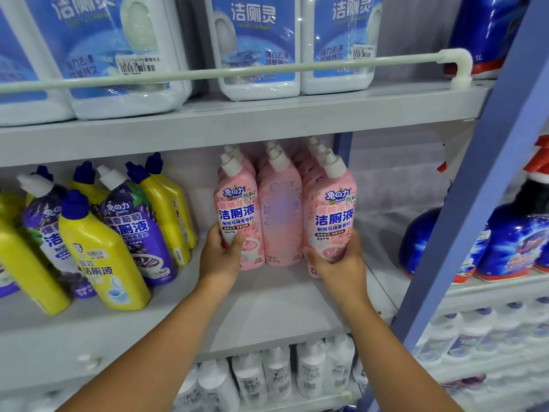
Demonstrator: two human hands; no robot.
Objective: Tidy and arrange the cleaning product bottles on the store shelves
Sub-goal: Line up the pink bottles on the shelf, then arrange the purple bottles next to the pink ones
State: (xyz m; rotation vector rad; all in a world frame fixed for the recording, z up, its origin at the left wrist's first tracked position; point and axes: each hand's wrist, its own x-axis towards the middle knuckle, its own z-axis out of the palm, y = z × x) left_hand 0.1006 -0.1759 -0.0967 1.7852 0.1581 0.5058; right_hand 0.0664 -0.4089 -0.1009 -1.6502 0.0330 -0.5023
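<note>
Three rows of pink toilet-cleaner bottles with white caps stand upright on the middle grey shelf [267, 310]. My left hand [218, 257] grips the lower part of the front left pink bottle [237, 209]. My right hand [341, 263] grips the base of the front right pink bottle [332, 212]. Between them stands the middle pink bottle [282, 221], untouched. More pink bottles line up behind each front one.
To the left, yellow bottles [98, 257] with blue caps and purple bottles [133, 230] lean in disorder. Large white-and-blue jugs [258, 46] sit above behind a white rail [237, 71]. A blue upright [475, 209] bounds the right; dark blue bottles [511, 245] stand beyond it. White bottles fill the shelf below.
</note>
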